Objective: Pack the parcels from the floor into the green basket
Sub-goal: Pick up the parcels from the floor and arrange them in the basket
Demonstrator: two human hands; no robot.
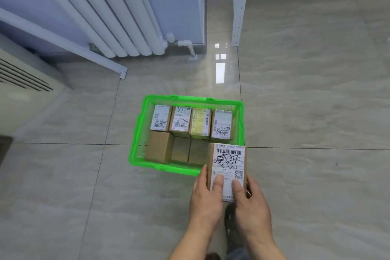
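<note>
- A person holds one parcel (227, 170), a brown box with a white shipping label on top, in both hands above the floor (316, 112).
- The parcel hangs over the near right corner of the green basket (137, 133), with its far end just over the rim and its near end toward the person.
- The parcel's long axis runs from the person toward the basket, in line with the four labelled boxes (191, 123) in the basket's far row.
- The basket's near row holds three plain brown boxes (175, 150); the open slot looks to be at the right end of that row, directly below and just beyond the held parcel.
- The left hand (205, 198) grips the parcel's left side, thumb on the label and fingers (203, 172) pressed along the edge.
- The right hand (251, 202) grips the right side, thumb flat on the label; its other fingers curl under or behind the box and are mostly hidden.
- Both hands are clamped on the parcel, palms facing inward, wrists reaching forward and down; neither is clearly nearer the basket.
- The coming move likely needs a short push forward and a lowering, keeping the box aligned so that it clears the basket's near rim and the neighbouring box.
</note>
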